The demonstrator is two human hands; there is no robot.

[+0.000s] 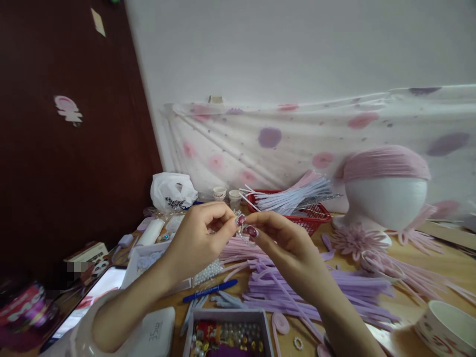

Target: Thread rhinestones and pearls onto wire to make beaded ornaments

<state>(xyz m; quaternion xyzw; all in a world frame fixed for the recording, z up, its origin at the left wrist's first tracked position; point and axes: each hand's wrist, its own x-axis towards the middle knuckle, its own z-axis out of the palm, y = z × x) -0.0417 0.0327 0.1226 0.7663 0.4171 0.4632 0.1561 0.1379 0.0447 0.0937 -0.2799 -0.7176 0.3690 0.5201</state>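
My left hand and my right hand meet at the middle of the view, above the table. Between their pinched thumbs and forefingers is a short string of small pearly beads, partly covered by the fingertips. Below the hands lie pink pipe cleaners and a spread of purple pipe cleaners. Many loose white pearl beads sit just under my left hand. A blue pen rests nearer to me.
In front stands a box of beads. A red basket with pipe cleaners is behind the hands. On the right are a foam head with a pink band, a pink flower and a paper cup. A phone lies left.
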